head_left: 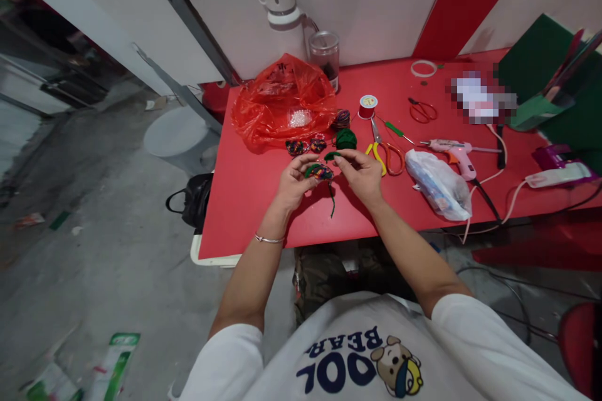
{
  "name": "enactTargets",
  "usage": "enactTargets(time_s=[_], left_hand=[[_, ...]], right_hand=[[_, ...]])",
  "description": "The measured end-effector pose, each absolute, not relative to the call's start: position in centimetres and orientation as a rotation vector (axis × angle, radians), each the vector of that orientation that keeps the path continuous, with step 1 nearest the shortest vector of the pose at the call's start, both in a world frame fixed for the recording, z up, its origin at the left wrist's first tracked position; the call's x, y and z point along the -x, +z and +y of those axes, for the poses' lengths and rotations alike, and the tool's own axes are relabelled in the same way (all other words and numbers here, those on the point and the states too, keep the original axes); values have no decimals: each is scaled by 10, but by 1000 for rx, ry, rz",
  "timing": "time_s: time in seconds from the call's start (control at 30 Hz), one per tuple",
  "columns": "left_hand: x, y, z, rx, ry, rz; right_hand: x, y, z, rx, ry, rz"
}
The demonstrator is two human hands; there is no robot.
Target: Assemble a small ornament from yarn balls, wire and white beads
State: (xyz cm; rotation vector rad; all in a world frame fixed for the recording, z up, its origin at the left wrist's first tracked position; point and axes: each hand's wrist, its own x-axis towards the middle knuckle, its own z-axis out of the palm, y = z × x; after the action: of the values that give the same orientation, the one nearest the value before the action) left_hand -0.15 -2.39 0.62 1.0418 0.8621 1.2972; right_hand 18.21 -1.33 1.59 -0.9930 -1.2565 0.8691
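Observation:
Over the red table, my left hand pinches a small multicoloured yarn piece edged in green. My right hand pinches the green cord that curves over that piece; a loose green end hangs down towards the table. The two hands almost touch. Just beyond them lie two more multicoloured yarn pieces and a ball of green cord.
A red plastic bag with white beads sits behind the hands. To the right lie scissors, red thread spool, small red scissors, pink glue gun and a clear bag. A black bag hangs at the table's left.

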Motion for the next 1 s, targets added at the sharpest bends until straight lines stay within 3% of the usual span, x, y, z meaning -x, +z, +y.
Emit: enactTargets(time_s=[0.43, 1.0], left_hand=[[-1, 9, -25, -1042, 1257, 908], [1, 6, -25, -1047, 1284, 902]], right_hand=[[-185, 19, -16, 926, 707, -1429], [-188, 23, -19, 960, 854, -1461]])
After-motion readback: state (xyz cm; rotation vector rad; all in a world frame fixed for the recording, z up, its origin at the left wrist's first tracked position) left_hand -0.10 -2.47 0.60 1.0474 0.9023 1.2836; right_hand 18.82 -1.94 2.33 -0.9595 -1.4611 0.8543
